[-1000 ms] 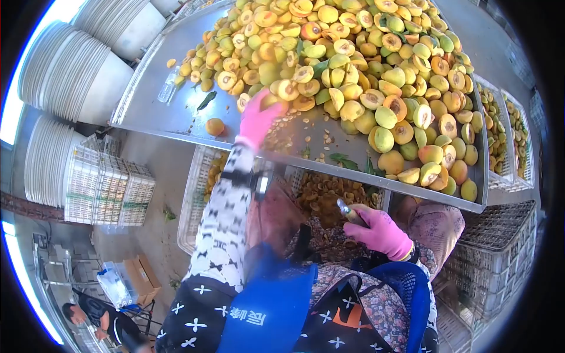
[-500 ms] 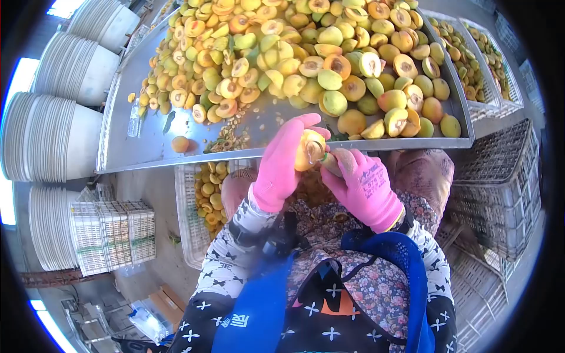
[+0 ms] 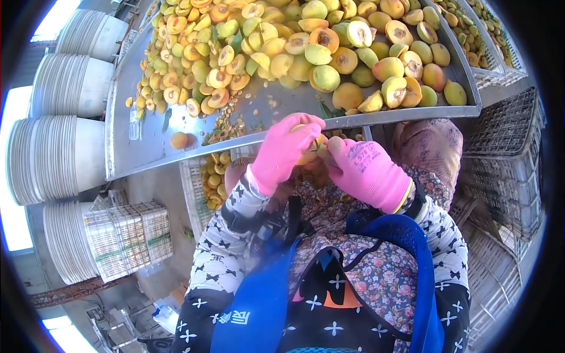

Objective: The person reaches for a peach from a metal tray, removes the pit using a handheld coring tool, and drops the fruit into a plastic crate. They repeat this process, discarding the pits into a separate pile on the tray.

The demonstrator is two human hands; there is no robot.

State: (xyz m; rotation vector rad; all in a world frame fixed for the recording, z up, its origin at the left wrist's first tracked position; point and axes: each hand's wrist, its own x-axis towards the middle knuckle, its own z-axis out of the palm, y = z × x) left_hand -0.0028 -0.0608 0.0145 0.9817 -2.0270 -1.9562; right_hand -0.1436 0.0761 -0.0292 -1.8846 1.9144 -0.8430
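Observation:
My left hand (image 3: 283,154), in a pink glove, is wrapped round a yellow-orange fruit (image 3: 309,155) just below the tray's front edge. Close against the fruit, my right hand (image 3: 366,169), also gloved in pink, is closed on a small tool, mostly hidden by the fingers; a bit of metal shows at the fruit. Beyond the hands a metal tray (image 3: 154,154) bears a heap of halved and whole fruits (image 3: 276,47). Loose pits (image 3: 231,125) lie near the tray's front edge.
A crate of fruit halves (image 3: 193,187) stands under the tray. Stacked white tubs (image 3: 88,156) and crates (image 3: 129,238) are at the left. More crates (image 3: 500,170) stand at the right, with filled baskets (image 3: 497,73) behind. One fruit (image 3: 179,140) lies apart on the tray.
The view has shifted and tilted slightly. My left hand has turned and covers more of the fruit, and my right hand has rotated, with its fingers now nearer the fruit.

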